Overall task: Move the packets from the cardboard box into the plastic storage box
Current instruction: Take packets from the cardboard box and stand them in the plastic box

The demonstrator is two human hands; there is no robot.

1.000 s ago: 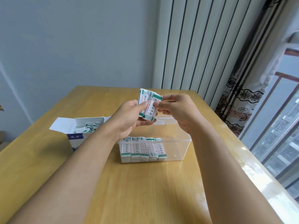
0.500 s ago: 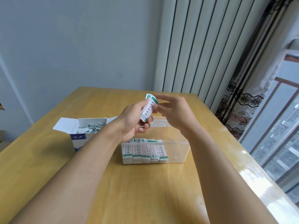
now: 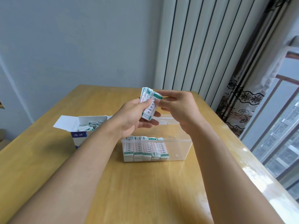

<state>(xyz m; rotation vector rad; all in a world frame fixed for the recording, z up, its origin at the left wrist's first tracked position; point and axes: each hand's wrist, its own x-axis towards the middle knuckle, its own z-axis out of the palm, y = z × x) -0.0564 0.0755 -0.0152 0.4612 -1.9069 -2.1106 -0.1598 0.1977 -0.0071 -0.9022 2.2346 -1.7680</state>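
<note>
The left hand (image 3: 134,117) grips a bundle of packets (image 3: 149,105), now fanned out rather than squared as a moment ago, above the plastic storage box (image 3: 176,147) mid-desk. The right hand (image 3: 176,109) has loosened, fingertips pinching the front packet's top. More packets sit in the cardboard box (image 3: 80,135) toward the desk's left edge.

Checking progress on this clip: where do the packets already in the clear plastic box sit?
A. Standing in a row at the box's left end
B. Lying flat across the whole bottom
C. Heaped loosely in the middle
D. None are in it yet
A: the packets stand side by side in the left part of the plastic box, whose right part shows none.
</note>
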